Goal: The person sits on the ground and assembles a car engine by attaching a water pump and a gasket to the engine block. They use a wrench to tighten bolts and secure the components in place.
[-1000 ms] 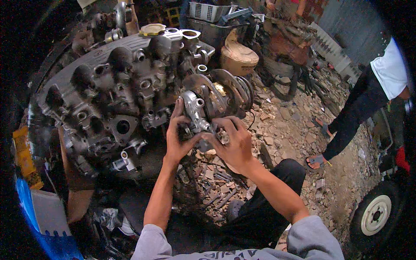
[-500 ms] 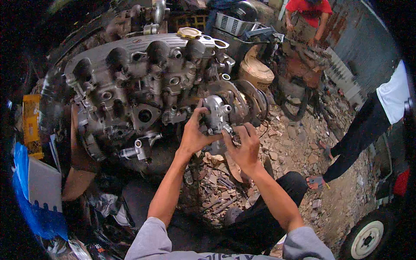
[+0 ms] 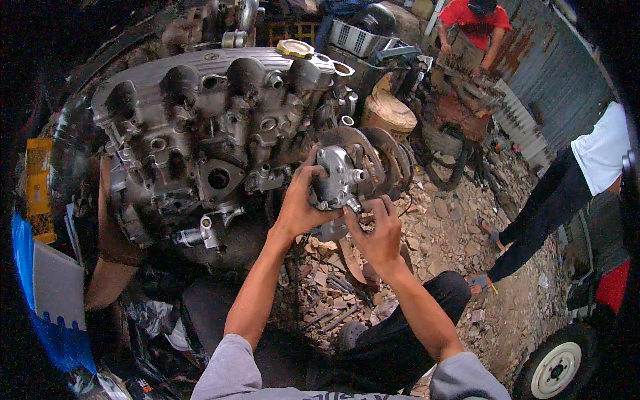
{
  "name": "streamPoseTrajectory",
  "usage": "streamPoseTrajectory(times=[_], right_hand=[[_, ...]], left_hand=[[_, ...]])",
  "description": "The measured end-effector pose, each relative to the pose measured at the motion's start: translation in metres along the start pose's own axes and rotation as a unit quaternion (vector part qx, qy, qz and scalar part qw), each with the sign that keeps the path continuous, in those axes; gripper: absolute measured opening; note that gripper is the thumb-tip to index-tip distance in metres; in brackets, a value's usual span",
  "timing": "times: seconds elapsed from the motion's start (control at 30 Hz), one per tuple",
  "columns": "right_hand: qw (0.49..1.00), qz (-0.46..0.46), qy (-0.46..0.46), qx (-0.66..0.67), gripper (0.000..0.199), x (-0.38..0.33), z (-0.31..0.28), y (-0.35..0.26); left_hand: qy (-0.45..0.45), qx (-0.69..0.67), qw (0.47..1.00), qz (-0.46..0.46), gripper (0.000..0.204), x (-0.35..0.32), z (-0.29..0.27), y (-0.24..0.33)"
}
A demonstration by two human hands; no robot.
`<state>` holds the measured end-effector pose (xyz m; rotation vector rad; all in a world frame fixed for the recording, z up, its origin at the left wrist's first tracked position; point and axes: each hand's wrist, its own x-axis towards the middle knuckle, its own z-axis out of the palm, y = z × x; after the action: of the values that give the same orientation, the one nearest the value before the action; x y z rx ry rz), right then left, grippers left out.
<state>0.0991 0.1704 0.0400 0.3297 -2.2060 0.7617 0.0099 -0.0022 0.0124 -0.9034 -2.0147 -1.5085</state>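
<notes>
A silver cast-metal housing with two short pipe stubs (image 3: 337, 175) is held up at the right end of a large grimy engine (image 3: 200, 143). My left hand (image 3: 301, 205) grips its left side, fingers behind and thumb along the lower edge. My right hand (image 3: 380, 241) is closed at the lower stub, with thumb and fingertips against it. Just behind the housing are worn round pulleys (image 3: 393, 160). A yellow filler cap (image 3: 295, 48) tops the engine, and a pipe fitting (image 3: 212, 230) juts out low on its front.
Rubble (image 3: 460, 227) covers the ground at right. A person in a red shirt (image 3: 477, 27) bends over rusty parts; another in dark trousers (image 3: 540, 200) stands at right. A tan-topped drum (image 3: 389, 113) is behind the pulleys. A wheel (image 3: 557, 369) stands at lower right, and a blue-grey panel (image 3: 60, 287) at left.
The view has shifted slightly. Both hands keep hold of the housing at about the same spot, and its stubs appear a little lower and turned slightly.
</notes>
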Motion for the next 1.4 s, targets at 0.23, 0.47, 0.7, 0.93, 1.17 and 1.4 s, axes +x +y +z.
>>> streamPoseTrajectory(times=[0.23, 0.47, 0.7, 0.93, 1.17, 1.4], right_hand=[[0.999, -0.025, 0.006, -0.041, 0.030, -0.004, -0.001, 0.001], [0.999, -0.027, -0.003, -0.028, 0.029, -0.004, -0.002, -0.003], [0.999, -0.045, -0.016, -0.023, 0.028, 0.001, -0.005, -0.002], [0.999, 0.025, -0.042, 0.002, 0.030, 0.006, -0.003, -0.012], [0.999, 0.007, -0.031, -0.024, 0.030, 0.005, -0.004, -0.010], [0.999, 0.009, -0.036, -0.020, 0.028, 0.004, -0.008, -0.011]], left_hand=[[-0.016, 0.035, 0.999, 0.007, 0.076, 0.007, -0.002, 0.002], [-0.030, 0.028, 0.999, -0.031, 0.083, 0.007, 0.000, 0.001], [-0.028, 0.058, 0.998, 0.003, 0.080, 0.006, -0.002, 0.002], [-0.050, 0.040, 0.998, 0.004, 0.075, 0.014, -0.008, -0.003], [-0.059, 0.061, 0.996, 0.003, 0.078, 0.018, -0.007, 0.000], [-0.063, 0.062, 0.996, 0.006, 0.080, 0.022, -0.007, -0.004]])
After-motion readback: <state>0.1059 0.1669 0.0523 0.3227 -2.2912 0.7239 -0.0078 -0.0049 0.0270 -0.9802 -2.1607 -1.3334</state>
